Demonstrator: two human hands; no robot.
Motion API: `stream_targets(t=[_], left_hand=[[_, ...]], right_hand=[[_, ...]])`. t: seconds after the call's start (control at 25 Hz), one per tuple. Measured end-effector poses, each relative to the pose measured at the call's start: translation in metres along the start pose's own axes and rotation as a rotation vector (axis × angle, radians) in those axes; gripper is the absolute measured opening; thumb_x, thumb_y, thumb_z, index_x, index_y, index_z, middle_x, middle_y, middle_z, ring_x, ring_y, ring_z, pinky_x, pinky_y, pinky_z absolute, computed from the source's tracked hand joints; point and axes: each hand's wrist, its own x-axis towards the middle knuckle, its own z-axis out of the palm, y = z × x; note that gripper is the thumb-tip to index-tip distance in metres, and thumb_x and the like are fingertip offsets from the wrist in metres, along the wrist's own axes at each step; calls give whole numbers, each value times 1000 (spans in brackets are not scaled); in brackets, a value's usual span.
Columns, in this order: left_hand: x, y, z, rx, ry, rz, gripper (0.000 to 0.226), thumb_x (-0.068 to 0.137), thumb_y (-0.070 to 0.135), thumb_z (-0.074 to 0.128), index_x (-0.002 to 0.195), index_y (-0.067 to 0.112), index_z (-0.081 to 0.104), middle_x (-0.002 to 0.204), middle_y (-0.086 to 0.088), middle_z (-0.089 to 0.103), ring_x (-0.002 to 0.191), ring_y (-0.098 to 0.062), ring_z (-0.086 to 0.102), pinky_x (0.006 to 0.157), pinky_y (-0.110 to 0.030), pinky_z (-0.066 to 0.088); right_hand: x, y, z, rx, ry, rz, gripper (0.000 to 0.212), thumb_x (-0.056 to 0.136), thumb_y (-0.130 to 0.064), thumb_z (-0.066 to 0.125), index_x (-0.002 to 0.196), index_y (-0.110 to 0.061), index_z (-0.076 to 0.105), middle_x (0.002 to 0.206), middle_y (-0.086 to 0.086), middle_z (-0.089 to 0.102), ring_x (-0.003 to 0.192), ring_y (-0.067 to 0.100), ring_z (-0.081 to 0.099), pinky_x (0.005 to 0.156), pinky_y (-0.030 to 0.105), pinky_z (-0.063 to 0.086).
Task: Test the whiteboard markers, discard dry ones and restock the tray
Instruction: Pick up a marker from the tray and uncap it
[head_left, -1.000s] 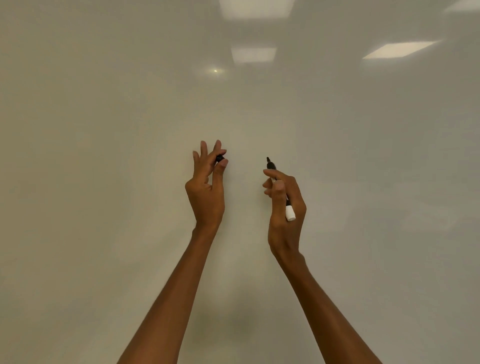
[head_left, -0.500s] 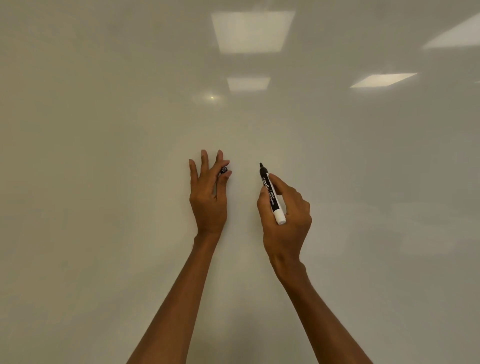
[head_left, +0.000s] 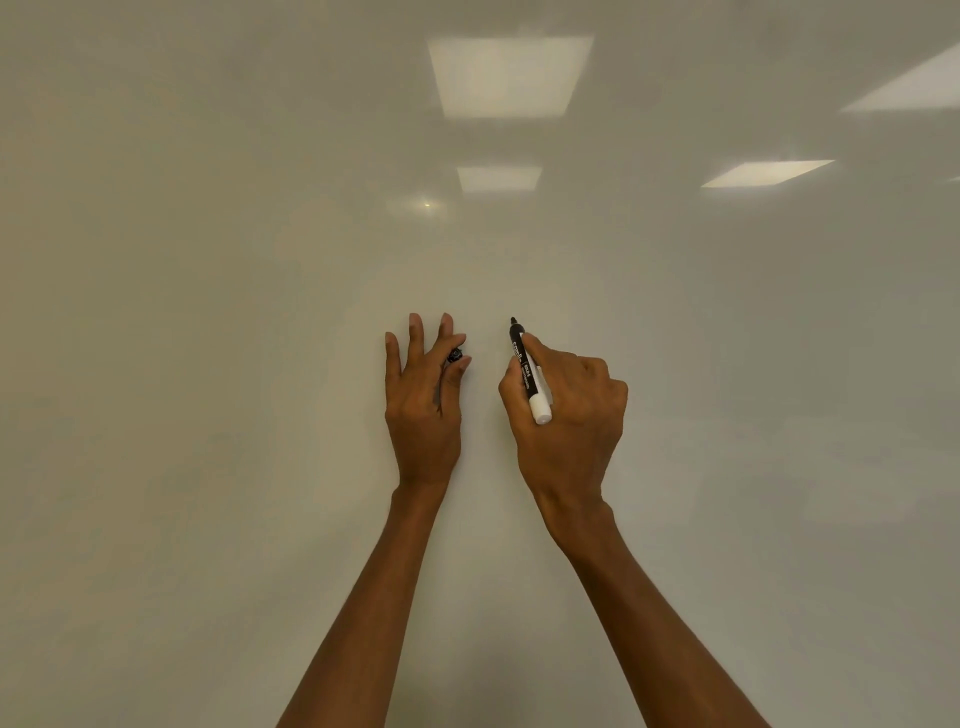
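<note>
Against glossy whiteboard (head_left: 208, 364): right hand (head_left: 569, 415) fingers curl round slim black marker (head_left: 525, 371), white end cylinder toward wrist, bare tip up near board. Just left of marker: left hand (head_left: 422, 400), thumb and forefinger pinching small black cap (head_left: 455, 355), other fingers straight, spread. Board mirrors rectangular ceiling lights (head_left: 509, 75).

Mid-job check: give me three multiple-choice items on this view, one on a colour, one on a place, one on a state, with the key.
1. The marker's rear end is: A. red B. white C. green
2. The cap is: A. on the marker B. on a tray C. in the left hand
3. The board near the tip is: A. blank B. scribbled on C. full of text

Key: B, the end sticking out of the right hand is white; C, thumb and forefinger pinch it; A, no ink shows there.
</note>
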Motion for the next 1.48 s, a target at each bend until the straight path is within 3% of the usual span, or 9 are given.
stream_targets(t=[0.2,0.52,0.68,0.84,0.92,1.16,1.32,1.4,1.48], left_hand=[[1,4,-1,12,36,48,38,102,29,49,128,4,62,145,3,45,148,-2,22,121,-48,26],[1,8,-1,33,30,58,34,104,25,48,123,3,64,140,-9,58,144,-26,39,123,-42,22],[1,7,-2,31,24,46,31,104,23,49,121,3,64,142,-7,56,145,-23,37,123,-45,24],[0,8,-1,32,54,37,35,104,27,47,123,4,65,145,5,44,148,-2,23,121,-45,26],[1,8,0,32,54,40,35,104,27,46,123,4,64,146,7,42,148,1,20,121,-45,27],[0,8,-2,47,52,82,33,104,25,47,126,6,62,145,3,45,148,-2,22,121,-47,27],[1,4,-1,52,30,114,30,102,23,51,121,5,65,142,-8,55,146,-21,34,122,-46,24],[2,4,-2,47,33,120,25,100,18,57,118,4,67,140,-10,57,144,-29,38,122,-47,24],[1,5,-3,28,45,112,21,97,13,63,115,4,69,139,-10,58,144,-31,39,122,-48,26]], right_hand=[[-31,4,-12,-56,-68,-58,25,85,-27,70,106,-15,75,83,-1,72,83,19,65,76,35,43],[-74,3,-38,-48,-116,33,21,81,-23,74,100,-17,76,77,-4,68,79,16,62,74,34,43],[-32,5,-32,22,-52,90,23,89,-27,66,107,-17,75,79,-5,67,84,15,60,78,29,38],[0,14,-19,17,-7,50,24,90,-29,66,109,-16,74,79,-2,69,84,17,62,78,31,38],[5,16,-13,-3,-8,37,25,91,-30,67,110,-17,74,81,-2,70,85,18,62,79,31,37],[-42,25,-31,-50,-79,-15,23,88,-23,70,109,-17,75,83,-6,70,85,17,63,75,37,41],[-86,33,-47,-66,-129,19,24,85,-22,71,108,-17,75,81,-7,68,81,15,61,71,36,43],[-95,32,-53,18,-179,49,23,88,-25,66,108,-16,74,82,-7,68,78,13,60,68,36,46],[-91,26,-62,249,-213,248,21,91,-23,62,109,-18,72,87,-9,69,80,9,62,68,34,52]])
